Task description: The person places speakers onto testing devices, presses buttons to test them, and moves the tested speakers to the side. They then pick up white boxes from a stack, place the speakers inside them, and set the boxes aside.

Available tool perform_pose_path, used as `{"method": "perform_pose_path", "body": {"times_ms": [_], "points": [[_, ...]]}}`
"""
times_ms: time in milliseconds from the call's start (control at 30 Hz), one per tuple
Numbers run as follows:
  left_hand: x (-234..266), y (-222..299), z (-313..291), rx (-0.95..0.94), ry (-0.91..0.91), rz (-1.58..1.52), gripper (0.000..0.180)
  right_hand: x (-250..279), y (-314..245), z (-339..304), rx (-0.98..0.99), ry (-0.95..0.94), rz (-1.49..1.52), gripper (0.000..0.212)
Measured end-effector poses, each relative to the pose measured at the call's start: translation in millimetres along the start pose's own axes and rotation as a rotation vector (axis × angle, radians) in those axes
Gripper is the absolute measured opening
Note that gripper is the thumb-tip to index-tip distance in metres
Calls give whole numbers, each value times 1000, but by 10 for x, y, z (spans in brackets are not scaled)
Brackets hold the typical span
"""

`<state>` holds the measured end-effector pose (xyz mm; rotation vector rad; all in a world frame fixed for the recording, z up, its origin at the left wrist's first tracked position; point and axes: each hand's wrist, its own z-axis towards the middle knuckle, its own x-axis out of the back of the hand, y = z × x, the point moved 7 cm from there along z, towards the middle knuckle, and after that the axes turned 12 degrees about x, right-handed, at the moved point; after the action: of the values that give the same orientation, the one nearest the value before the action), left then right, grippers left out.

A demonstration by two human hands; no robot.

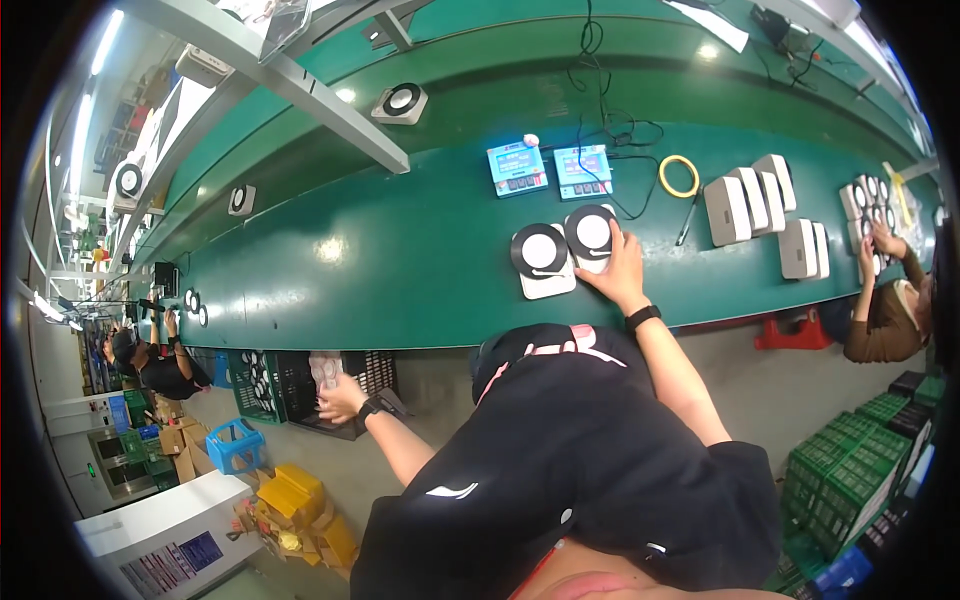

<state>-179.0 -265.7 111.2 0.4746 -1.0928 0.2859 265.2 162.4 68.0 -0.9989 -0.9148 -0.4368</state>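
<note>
Two white boxy devices with black discs, like small turntables, stand side by side on the green workbench. My right hand grips the right-hand turntable-shaped device, fingers along its right side and thumb at its near edge. The left-hand turntable-shaped device touches or nearly touches it. Down at the left, below the bench edge, my left hand is closed at a pinkish translucent packet in a black crate. What the packet contains is too small to make out.
Two blue-framed testers with lit screens and cables are behind the devices. A yellow ring, a pen and several upright white boxes lie to the right. Co-workers sit at far left and right. A blue stool stands lower left.
</note>
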Motion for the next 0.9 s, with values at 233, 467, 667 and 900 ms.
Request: {"method": "perform_pose_path", "body": {"times_ms": [233,467,667,900], "points": [[-187,1117,-1675,-786,-501,-218,74,50,-16,20,8,0,7,108],[102,1572,-3395,-1471,-989,-528,67,33,-46,22,-19,-50,12,109],[193,1567,-3506,-1614,-948,-486,63,73,-42,-4,-11,-14,13,106],[197,1599,-3500,-1606,-954,-509,63,77,-34,2,-33,-22,18,107]]}}
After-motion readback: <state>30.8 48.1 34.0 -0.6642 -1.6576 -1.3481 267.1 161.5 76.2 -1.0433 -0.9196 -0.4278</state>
